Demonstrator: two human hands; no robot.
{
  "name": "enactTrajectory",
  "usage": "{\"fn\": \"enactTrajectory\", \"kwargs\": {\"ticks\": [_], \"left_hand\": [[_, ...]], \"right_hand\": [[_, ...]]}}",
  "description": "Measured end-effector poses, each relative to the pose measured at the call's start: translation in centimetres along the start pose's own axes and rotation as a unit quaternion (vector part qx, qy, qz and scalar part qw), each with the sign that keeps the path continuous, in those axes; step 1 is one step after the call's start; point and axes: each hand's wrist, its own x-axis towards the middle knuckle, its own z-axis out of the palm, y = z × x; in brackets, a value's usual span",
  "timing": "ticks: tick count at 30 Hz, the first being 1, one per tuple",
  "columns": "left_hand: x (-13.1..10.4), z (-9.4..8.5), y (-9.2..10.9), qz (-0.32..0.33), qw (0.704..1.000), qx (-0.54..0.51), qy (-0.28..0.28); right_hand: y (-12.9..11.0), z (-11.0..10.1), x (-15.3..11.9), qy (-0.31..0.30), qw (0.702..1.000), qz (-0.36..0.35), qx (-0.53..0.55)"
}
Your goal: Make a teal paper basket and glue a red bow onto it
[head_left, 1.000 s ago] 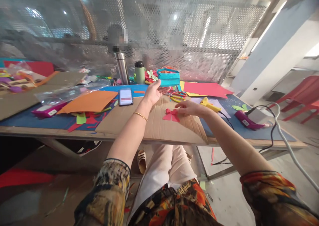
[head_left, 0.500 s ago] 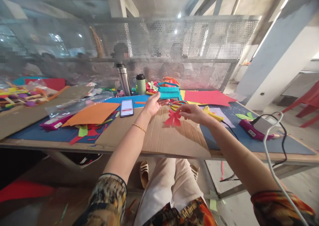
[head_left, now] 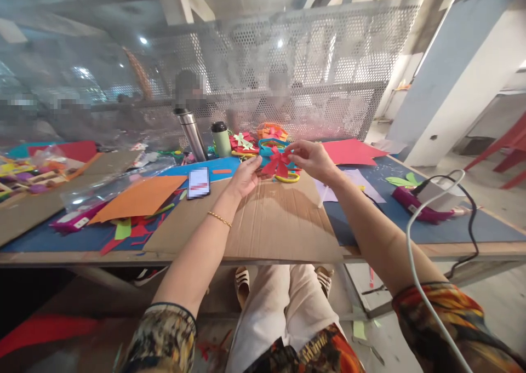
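A red paper flower (head_left: 278, 162) hangs between my two hands, in front of a blue paper basket (head_left: 266, 149). My right hand (head_left: 310, 158) pinches the flower's right edge with thumb and fingertips. The basket rests against my left hand (head_left: 247, 176), whose fingers reach behind the flower and hold the basket's lower left side; part of the basket is hidden by the flower. Just below the flower, the yellow handle of a tool (head_left: 287, 178) lies at the back of the cardboard sheet (head_left: 263, 219).
A phone (head_left: 199, 183), orange paper (head_left: 137, 198) and paper scraps lie to the left. Behind stand a steel flask (head_left: 192, 136) and a green bottle (head_left: 222, 140). On the right are red paper (head_left: 353, 151), a purple power strip (head_left: 419, 206) and a hanging cable (head_left: 411, 252).
My right hand has raised the red flower from just above the cardboard to the front of the blue basket. My left hand still holds the basket. The view has shifted slightly.
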Motion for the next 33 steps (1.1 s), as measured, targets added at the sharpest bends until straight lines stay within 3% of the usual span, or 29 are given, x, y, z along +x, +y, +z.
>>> {"fn": "enactTrajectory", "kwargs": {"ticks": [23,33], "left_hand": [[0.2,-0.5,-0.3,-0.009,0.998,0.028,-0.054],[0.3,-0.5,-0.6,-0.004,0.998,0.019,-0.052]], "right_hand": [[1.1,0.2,0.2,0.036,0.997,-0.036,-0.062],[1.0,0.4,0.2,0.041,0.994,-0.047,-0.094]]}}
